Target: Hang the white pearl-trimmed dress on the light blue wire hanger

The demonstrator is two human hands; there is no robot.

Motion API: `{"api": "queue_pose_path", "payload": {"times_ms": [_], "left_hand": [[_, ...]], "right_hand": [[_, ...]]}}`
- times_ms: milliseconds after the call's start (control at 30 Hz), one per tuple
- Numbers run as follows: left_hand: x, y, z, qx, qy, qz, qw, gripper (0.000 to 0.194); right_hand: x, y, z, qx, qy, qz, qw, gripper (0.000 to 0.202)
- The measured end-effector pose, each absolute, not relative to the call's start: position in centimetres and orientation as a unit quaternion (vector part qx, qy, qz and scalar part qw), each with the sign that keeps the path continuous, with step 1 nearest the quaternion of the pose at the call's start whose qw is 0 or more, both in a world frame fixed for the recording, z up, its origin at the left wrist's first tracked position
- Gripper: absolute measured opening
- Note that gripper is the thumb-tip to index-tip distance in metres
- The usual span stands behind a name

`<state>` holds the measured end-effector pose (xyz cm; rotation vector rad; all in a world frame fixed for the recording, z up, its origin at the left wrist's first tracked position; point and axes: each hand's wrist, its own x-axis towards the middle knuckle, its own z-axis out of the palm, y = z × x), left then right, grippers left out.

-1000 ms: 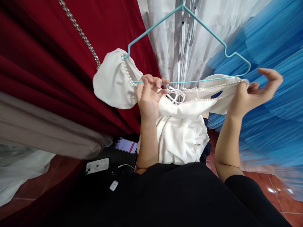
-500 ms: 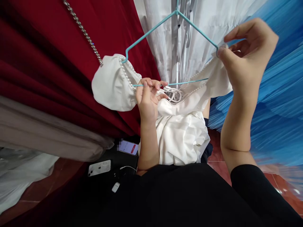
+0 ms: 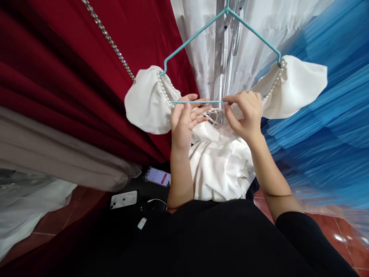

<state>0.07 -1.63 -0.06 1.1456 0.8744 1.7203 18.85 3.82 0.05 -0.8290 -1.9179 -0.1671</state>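
Note:
A white dress [image 3: 220, 165] with pearl-edged sleeves hangs by both shoulders on a light-blue clothes hanger [image 3: 196, 34]; its lower part is bunched below my hands. My left hand [image 3: 184, 123] is at the left end of the hanger's bottom bar, thumb and forefinger closed around the bar, other fingers stretched out. On the same bar, right of the middle, my right hand [image 3: 245, 113] pinches with thumb and forefinger. Loose white laces [image 3: 216, 115] show behind and between the hands. The right sleeve [image 3: 296, 86] sticks out past the hanger's end.
Dark red fabric [image 3: 138, 34] hangs on the left, with a rhinestone strap [image 3: 108, 38] before it. Blue tulle [image 3: 323, 142] fills the right. Two phones, one white [image 3: 123, 199] and one with a lit screen [image 3: 158, 176], lie on a black surface at lower left.
My right hand has let go of the right sleeve and moved down and left to the hanger's bottom bar. The right sleeve now sits over the hanger's end. My left hand stays at the bar.

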Motion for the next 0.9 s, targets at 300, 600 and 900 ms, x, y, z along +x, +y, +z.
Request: {"api": "queue_pose_path", "payload": {"times_ms": [300, 600, 900], "left_hand": [[-2.6, -1.8, 3.0, 0.463, 0.402, 0.788, -0.052, 0.019], [-5.4, 4.5, 4.3, 0.489, 0.432, 0.756, -0.044, 0.037], [-8.9, 5.6, 5.2, 0.435, 0.456, 0.776, 0.017, 0.041]], "right_hand": [[18.4, 3.7, 0.1, -0.347, -0.801, -0.025, 0.487, 0.025], [18.5, 3.6, -0.3, -0.329, -0.805, -0.086, 0.487, 0.027], [19.0, 3.9, 0.0, -0.345, -0.813, -0.074, 0.462, 0.028]]}}
